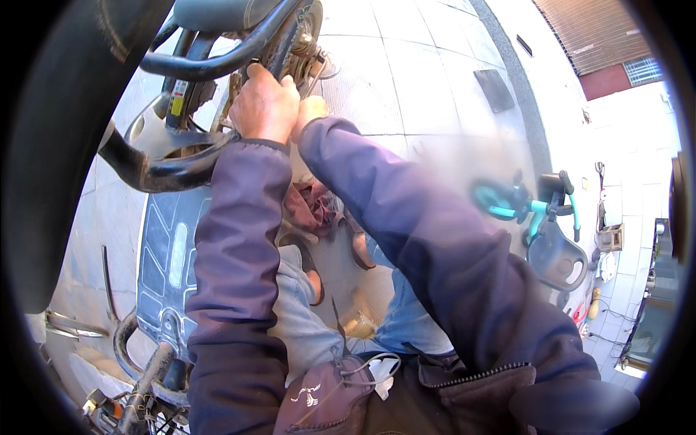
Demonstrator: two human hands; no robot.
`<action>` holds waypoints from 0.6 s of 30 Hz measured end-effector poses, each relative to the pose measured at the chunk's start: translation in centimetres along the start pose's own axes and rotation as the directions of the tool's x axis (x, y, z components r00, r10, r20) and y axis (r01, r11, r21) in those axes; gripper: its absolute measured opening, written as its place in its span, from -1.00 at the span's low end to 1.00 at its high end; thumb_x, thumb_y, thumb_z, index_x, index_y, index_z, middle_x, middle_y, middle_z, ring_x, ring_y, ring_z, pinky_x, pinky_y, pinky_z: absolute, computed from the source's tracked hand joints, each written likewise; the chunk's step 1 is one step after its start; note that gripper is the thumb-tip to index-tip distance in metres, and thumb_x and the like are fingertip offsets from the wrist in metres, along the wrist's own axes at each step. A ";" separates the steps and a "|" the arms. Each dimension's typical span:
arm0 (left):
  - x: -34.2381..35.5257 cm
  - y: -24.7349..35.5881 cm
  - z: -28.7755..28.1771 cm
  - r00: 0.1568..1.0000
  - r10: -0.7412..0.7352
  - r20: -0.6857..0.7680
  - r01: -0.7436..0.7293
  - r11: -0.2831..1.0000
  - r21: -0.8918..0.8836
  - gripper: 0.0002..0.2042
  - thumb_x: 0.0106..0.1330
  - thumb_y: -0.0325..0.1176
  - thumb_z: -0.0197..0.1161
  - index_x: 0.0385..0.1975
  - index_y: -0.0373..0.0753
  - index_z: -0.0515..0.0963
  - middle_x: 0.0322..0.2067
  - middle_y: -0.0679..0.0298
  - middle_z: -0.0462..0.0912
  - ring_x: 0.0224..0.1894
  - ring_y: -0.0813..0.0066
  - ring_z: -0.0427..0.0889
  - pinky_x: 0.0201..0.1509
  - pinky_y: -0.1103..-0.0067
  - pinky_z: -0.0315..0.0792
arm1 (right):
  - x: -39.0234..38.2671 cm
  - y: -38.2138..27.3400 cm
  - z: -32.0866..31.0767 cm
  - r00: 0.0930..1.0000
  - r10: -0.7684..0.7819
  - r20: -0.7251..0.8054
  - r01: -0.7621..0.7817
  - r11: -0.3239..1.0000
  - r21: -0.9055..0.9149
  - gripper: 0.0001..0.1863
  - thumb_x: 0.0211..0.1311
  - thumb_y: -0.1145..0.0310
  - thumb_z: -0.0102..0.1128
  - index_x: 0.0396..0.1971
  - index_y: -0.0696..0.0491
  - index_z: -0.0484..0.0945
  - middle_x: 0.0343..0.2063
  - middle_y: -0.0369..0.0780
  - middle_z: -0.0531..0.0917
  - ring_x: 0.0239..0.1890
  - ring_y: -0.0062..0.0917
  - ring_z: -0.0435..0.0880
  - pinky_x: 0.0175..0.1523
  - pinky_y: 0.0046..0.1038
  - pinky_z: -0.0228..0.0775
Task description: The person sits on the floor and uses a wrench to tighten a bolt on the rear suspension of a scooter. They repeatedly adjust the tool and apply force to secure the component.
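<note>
My left hand [265, 105] is closed beside the rear wheel [308, 32] of an electric scooter with a black tubular frame [199, 67]. Its fingers curl down out of sight, so what they grip is hidden. Close against it, my right hand [312, 111] reaches in lower, by the wheel's hub side. Most of its fingers are covered by the left hand and the sleeve. A thin metal rod [315, 78] rises from near the right hand toward the axle; whether the hand holds it I cannot tell. A crumpled dark red cloth [313, 206] lies below my wrists.
The scooter's grey footboard [170, 261] lies along my left, with loose wiring [138, 413] at its front. A black seat [80, 109] looms close at upper left. To the right stand a turquoise child's bike [538, 214] and a dark flat mat [494, 90] on pale floor tiles.
</note>
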State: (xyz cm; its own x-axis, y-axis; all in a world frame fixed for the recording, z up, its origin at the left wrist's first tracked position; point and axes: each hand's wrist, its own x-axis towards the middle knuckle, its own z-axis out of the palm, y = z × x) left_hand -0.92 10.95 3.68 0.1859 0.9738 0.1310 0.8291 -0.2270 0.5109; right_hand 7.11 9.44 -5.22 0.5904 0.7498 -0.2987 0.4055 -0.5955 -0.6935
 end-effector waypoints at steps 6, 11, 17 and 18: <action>-0.1 -0.1 0.5 0.998 0.038 -0.051 -0.037 0.999 0.025 -0.64 0.19 -0.17 0.18 -0.24 -0.40 0.43 -0.34 -0.15 0.65 -0.21 -0.13 0.65 -0.07 0.14 0.46 | 1.2 1.0 -1.6 0.976 0.144 0.161 -0.172 0.970 0.173 -0.62 0.16 0.19 0.22 -0.44 0.30 0.60 -0.51 -0.06 0.66 -0.50 -0.33 0.69 -0.45 -0.32 0.51; -0.1 -0.5 0.3 0.999 0.002 -0.043 0.000 0.999 0.049 -0.65 0.19 -0.17 0.18 -0.25 -0.38 0.43 -0.35 -0.13 0.66 -0.23 -0.09 0.66 -0.07 0.15 0.47 | 0.0 1.2 -6.3 0.925 0.152 0.349 -0.262 0.918 0.296 -0.74 0.27 0.26 0.05 -0.48 0.16 0.48 -0.69 -0.30 0.38 -0.76 -0.59 0.25 -0.65 -0.44 0.22; -0.2 0.3 0.7 0.999 0.018 -0.036 -0.016 0.999 0.041 -0.64 0.19 -0.17 0.20 -0.23 -0.39 0.43 -0.35 -0.14 0.66 -0.24 -0.11 0.66 -0.07 0.15 0.47 | -1.0 1.4 -8.0 0.881 0.218 0.419 -0.445 0.682 0.580 -0.66 0.37 0.15 -0.10 -0.34 0.15 0.43 -0.66 -0.33 0.38 -0.73 -0.63 0.24 -0.63 -0.52 0.17; -0.2 0.5 0.6 0.999 0.027 -0.044 -0.026 0.999 0.041 -0.63 0.19 -0.17 0.20 -0.23 -0.39 0.43 -0.35 -0.14 0.65 -0.24 -0.12 0.65 -0.07 0.15 0.46 | -0.6 0.9 -8.5 0.875 0.194 0.443 -0.468 0.570 0.675 -0.67 0.37 0.15 -0.10 -0.34 0.15 0.43 -0.66 -0.33 0.39 -0.73 -0.63 0.24 -0.63 -0.53 0.15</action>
State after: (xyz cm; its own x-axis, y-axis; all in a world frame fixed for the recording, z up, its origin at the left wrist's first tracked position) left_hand -0.23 10.65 3.46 0.1850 0.9656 0.1825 0.8451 -0.2511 0.4720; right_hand 13.09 5.97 -0.10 0.2867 0.6683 -0.6864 -0.5166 -0.4955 -0.6983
